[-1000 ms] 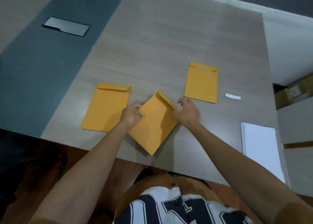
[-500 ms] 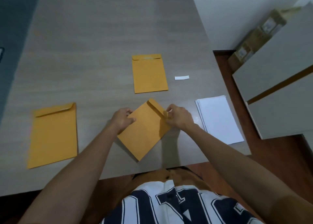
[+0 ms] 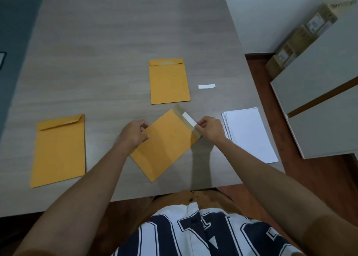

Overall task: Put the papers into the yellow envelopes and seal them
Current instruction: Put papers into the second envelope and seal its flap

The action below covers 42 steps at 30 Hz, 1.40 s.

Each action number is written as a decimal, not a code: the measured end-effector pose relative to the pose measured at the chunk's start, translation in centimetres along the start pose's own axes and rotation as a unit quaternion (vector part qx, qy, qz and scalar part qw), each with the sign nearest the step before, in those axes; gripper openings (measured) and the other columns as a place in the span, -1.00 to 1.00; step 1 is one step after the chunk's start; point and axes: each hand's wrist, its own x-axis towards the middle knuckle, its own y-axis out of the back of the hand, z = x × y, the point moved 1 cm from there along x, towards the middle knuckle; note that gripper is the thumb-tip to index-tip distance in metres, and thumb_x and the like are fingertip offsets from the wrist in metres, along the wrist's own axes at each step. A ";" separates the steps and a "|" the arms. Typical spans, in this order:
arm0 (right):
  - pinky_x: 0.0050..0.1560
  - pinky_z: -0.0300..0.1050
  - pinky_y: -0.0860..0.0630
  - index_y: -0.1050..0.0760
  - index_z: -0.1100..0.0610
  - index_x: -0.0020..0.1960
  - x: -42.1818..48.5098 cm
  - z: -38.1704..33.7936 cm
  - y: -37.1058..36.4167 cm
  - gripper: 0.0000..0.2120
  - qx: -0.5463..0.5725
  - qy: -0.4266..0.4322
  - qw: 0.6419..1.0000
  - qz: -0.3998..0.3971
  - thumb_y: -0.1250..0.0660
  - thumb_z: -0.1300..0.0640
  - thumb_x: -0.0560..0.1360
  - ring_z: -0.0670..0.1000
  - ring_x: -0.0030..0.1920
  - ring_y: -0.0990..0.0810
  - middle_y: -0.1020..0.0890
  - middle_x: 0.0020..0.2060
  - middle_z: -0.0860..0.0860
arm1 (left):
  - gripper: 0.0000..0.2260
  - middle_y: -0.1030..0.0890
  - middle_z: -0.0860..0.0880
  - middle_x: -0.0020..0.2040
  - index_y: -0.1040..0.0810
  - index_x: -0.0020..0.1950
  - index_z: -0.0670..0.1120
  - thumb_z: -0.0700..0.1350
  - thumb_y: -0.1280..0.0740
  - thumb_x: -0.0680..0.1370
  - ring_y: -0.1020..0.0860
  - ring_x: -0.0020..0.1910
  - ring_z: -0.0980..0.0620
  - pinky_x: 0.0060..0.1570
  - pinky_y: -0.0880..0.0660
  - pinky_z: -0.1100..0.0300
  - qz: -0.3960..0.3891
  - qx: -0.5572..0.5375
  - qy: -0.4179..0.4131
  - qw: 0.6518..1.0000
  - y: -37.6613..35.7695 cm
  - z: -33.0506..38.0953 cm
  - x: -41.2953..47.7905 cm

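Left hand [image 3: 135, 133] holds the tilted envelope [image 3: 166, 147] on the bench [image 3: 116, 62]; right hand [image 3: 211, 130] pinches the flap's white strip [image 3: 188, 118]. Pulling askew could tear it, or the flap could stick crooked.

A grey wood-grain table [image 3: 116, 42] fills most of the view, and a small white strip [image 3: 206, 86] lies flat on it. To the right a pale cabinet [image 3: 329, 104] stands on a reddish-brown floor [image 3: 257, 77]. Cardboard boxes [image 3: 302, 37] are stacked behind it, near the white wall [image 3: 271, 13].
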 end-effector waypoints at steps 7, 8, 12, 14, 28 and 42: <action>-0.14 -0.11 -0.47 -0.54 0.07 0.04 -0.8 -0.6 -0.9 -0.82 -0.066 0.011 0.997 0.037 -0.39 0.07 0.45 0.05 -0.04 -0.56 -0.52 0.02 0.01 | -0.52 -0.50 -0.10 0.22 -0.54 0.29 -0.03 -0.08 -0.56 0.39 -0.40 0.27 -0.12 0.21 -0.43 0.00 0.032 0.080 -0.006 0.996 -0.7 1.2 -0.8; -0.13 -0.11 -0.46 -0.54 0.07 0.04 -1.0 -0.7 -1.0 -0.81 -0.062 0.011 0.997 0.035 -0.39 0.08 0.45 0.05 -0.03 -0.56 -0.52 0.02 0.02 | -0.52 -0.48 -0.10 0.23 -0.53 0.29 -0.03 -0.07 -0.55 0.40 -0.38 0.27 -0.12 0.21 -0.43 0.00 0.035 0.085 -0.009 0.996 -0.8 1.6 -0.9; -0.07 -0.07 -0.52 -0.54 0.08 0.04 -1.7 -1.1 -0.8 -0.80 -0.028 0.006 0.999 0.045 -0.40 0.09 0.43 0.05 0.00 -0.57 -0.54 0.03 0.03 | -0.53 -0.47 -0.07 0.21 -0.49 0.30 -0.01 -0.06 -0.49 0.42 -0.37 0.27 -0.10 0.19 -0.43 -0.02 0.043 0.077 -0.030 0.996 -1.6 3.9 -1.3; -0.04 -0.05 -0.53 -0.54 0.09 0.07 -1.8 -1.2 -0.5 -0.78 -0.023 0.006 0.998 0.053 -0.40 0.08 0.44 0.05 0.00 -0.56 -0.54 0.04 0.05 | -0.54 -0.48 -0.07 0.20 -0.48 0.31 -0.03 -0.06 -0.48 0.43 -0.37 0.27 -0.09 0.18 -0.42 0.01 0.041 0.057 -0.052 0.996 -2.2 5.1 -1.5; 0.08 -0.06 -0.48 -0.54 0.08 0.12 -1.9 7.5 9.2 -0.71 -0.019 -0.037 0.992 0.118 -0.36 -0.03 0.47 0.12 0.15 -0.54 -0.57 0.11 0.08 | -0.82 -0.57 0.01 -0.04 -0.56 0.04 -0.12 -0.14 -0.34 0.46 -0.52 -0.06 -0.01 -0.13 -0.38 0.17 0.068 -0.059 -0.062 0.994 -11.6 17.7 -4.4; 0.22 0.07 -0.49 -0.32 0.21 0.37 -1.9 16.9 13.9 -0.27 -0.099 -0.108 0.988 0.055 -0.47 -0.19 0.39 0.19 0.33 -0.41 -0.39 0.33 0.16 | -0.54 -0.47 -0.15 0.09 -0.50 0.08 -0.24 0.09 -0.29 0.36 -0.51 0.04 -0.18 0.04 -0.54 -0.08 0.025 -0.071 0.043 0.996 -20.4 25.3 -4.7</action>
